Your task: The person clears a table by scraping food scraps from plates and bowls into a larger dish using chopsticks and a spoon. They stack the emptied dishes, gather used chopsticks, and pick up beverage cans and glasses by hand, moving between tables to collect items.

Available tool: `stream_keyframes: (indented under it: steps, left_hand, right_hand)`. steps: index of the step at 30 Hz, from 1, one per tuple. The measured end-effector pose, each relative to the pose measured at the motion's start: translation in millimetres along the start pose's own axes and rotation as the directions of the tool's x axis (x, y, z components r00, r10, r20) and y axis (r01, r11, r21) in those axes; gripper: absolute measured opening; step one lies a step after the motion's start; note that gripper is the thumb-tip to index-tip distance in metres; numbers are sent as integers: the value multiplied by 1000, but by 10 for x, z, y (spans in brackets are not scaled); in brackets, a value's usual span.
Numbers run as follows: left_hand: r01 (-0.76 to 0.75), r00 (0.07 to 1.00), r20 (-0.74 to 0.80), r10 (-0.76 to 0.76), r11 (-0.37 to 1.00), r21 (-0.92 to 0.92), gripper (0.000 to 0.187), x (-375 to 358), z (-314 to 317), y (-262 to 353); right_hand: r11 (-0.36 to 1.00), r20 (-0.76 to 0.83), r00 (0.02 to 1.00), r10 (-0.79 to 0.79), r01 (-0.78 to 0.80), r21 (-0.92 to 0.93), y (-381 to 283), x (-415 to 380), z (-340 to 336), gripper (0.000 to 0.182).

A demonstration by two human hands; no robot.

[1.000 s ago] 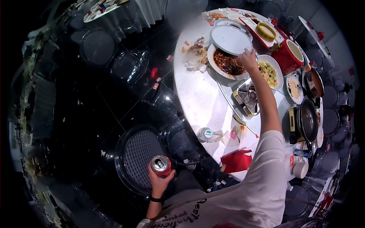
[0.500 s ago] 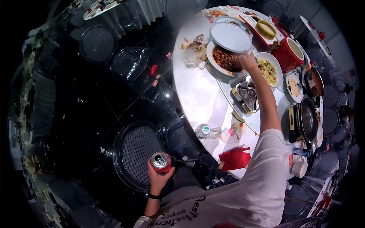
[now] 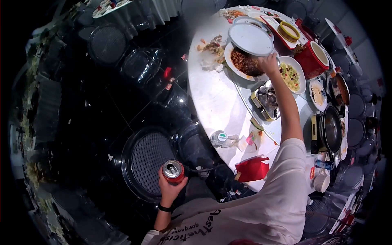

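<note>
My left hand (image 3: 172,191) is wrapped around a red drink can (image 3: 174,178), held upright with its silver top facing me, over a dark chair seat. My right arm reaches across the round table, and my right hand (image 3: 268,65) has curled fingers by the rims of two dishes. One is a plate of dark red chili food (image 3: 244,64). The other, a bare white plate (image 3: 250,39), overlaps its far side. What the right fingertips grip is hidden. Close to that hand are a bowl of chopped greens (image 3: 290,76) and a portable gas stove (image 3: 265,100).
On the white table (image 3: 208,108) are a red pot (image 3: 311,61), a black pan (image 3: 330,130), a capped bottle (image 3: 219,138), a red box (image 3: 252,169) and food scraps. A chair (image 3: 148,163) stands at the near left. Litter dots the dark floor.
The view has shifted slightly, moving the table a little rightward. The can top now shows its dark opening more clearly. My right hand stays by the dish rims, its fingers slightly shifted.
</note>
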State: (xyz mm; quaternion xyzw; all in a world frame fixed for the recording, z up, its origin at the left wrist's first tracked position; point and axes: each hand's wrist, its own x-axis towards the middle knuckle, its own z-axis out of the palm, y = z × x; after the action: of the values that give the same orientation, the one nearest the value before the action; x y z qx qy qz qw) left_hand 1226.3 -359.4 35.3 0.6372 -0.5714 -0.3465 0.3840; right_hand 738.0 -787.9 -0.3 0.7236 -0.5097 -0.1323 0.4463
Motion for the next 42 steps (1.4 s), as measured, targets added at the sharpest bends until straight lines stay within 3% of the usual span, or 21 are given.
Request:
stream_keyframes:
  steps: [3,4,7,8,18,21,24,27,30,36,39,42]
  left_hand:
    - [10,1000,-5,-10,1000,-2,84,-6,6,17]
    - [9,1000,-2,-9,1000,5,84,-7,8,17]
    - [3,1000,6,-3,1000,22,85,-5,-3,2]
    - [4,1000,5,-4,1000,23,85,-9,-3,1]
    - [-1,1000,-4,1,1000,21,87,-6,5,35]
    - [79,997,-7,-80,994,-79,71,9,8,140]
    - [84,996,-8,-84,994,-65,71,8,15,140]
    - [6,1000,10,-7,1000,18,87,11,14,90]
    - [-8,1000,12,8,999,46,87,25,14,100]
    - [12,1000,12,-12,1000,21,86,25,21,88]
    - [63,998,-14,-64,997,-43,71,38,35,168]
    - [58,998,-23,-59,998,-38,71,54,33,186]
  right_hand:
    - [988,-47,993,106,-99,119,45,20,-56,8]
    - [993,-12,998,58,-57,100,62,13,-62,9]
    - [983,-11,989,147,-145,117,18,-9,-77,12]
    - [980,80,986,144,-153,127,7,-44,-83,15]
    - [966,153,971,185,-208,154,-158,-117,24,12]
    - [969,153,976,154,-180,170,-150,-113,50,16]
    - [930,115,966,230,-253,267,-118,-111,-1,15]
    - [943,152,977,148,-186,275,-153,-78,-46,15]
    - [944,121,982,147,-176,279,-135,-52,-88,13]
    - [965,174,984,36,-79,251,-70,36,-157,14]
    - [975,197,980,-3,-41,218,-68,38,-130,15]
    - [971,206,979,12,-60,230,-50,50,-116,15]
